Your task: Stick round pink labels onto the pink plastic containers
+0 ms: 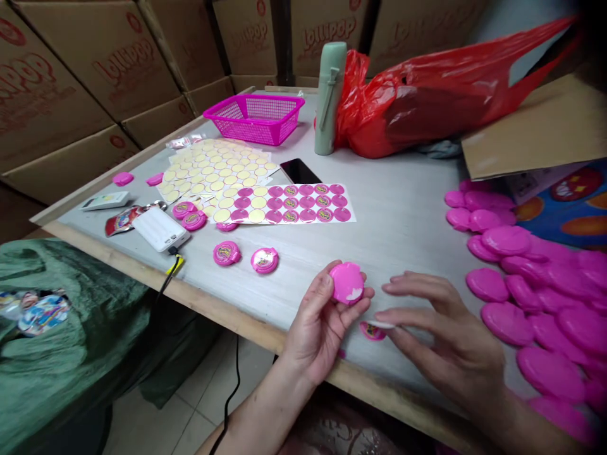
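My left hand [317, 322] holds a plain pink round plastic case [348, 283], thumb on its rim and fingers beneath. To its right, my right hand [441, 341] pinches a small round sticker [373, 330] at its edge, between thumb and finger. The sticker is pink with a printed design and hangs tilted, apart from the case. Beyond the hands lies a sticker sheet [308, 203], with pink printed circles and bare yellow spots where stickers are gone. Two cases with printed tops, a left one [226, 253] and a right one [264, 260], rest on the table.
Many plain pink cases [507, 316] are heaped at the right, beside an open cardboard box [535, 126]. Used sheets [213, 167], a phone [300, 170], a green flask [329, 98], a red bag [417, 101], a pink basket [256, 120] and a white power bank [161, 229] occupy the table [403, 208].
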{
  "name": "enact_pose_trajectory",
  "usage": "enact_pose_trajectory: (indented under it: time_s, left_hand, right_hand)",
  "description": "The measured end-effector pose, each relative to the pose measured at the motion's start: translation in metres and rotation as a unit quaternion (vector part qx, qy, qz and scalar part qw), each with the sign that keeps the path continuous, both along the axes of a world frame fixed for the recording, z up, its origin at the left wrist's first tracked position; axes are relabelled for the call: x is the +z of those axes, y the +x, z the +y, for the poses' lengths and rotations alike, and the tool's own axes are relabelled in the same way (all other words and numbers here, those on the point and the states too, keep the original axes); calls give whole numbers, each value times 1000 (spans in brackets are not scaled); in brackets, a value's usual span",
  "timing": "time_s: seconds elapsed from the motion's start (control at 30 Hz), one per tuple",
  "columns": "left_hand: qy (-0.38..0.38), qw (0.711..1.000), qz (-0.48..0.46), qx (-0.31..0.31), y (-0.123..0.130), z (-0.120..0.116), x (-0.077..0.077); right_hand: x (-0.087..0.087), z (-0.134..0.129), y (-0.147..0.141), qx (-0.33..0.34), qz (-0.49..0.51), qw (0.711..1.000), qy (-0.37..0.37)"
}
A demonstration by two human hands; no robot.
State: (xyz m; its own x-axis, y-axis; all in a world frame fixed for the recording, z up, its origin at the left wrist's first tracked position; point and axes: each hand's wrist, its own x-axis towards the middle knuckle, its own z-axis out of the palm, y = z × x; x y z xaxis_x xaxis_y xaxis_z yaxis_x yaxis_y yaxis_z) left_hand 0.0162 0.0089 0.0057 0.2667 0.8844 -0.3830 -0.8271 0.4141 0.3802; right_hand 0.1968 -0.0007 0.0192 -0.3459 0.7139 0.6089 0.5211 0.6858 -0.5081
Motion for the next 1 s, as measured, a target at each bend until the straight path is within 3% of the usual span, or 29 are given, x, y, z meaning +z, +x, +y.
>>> enact_pose_trajectory:
  time_s: [0.13, 0.37, 0.5, 0.77, 1.0]
  left_hand:
    - [26, 1000, 7, -6, 2, -4, 0]
    - [-4, 1000, 1, -8, 4, -4, 1]
    - [23, 999, 23, -12, 6, -7, 1]
    - [51, 997, 53, -39, 8, -11, 4]
    - [62, 994, 79, -52, 9, -12, 3]
  right_hand:
    - [-7, 8, 1, -37, 98, 980, -169]
    - [-8, 14, 3, -70, 137, 947, -282]
    - [-1, 14, 0, -80, 130, 942, -298]
    - [10, 10, -5, -61, 38, 965, -253]
    - [12, 10, -5, -78, 49, 963, -253]
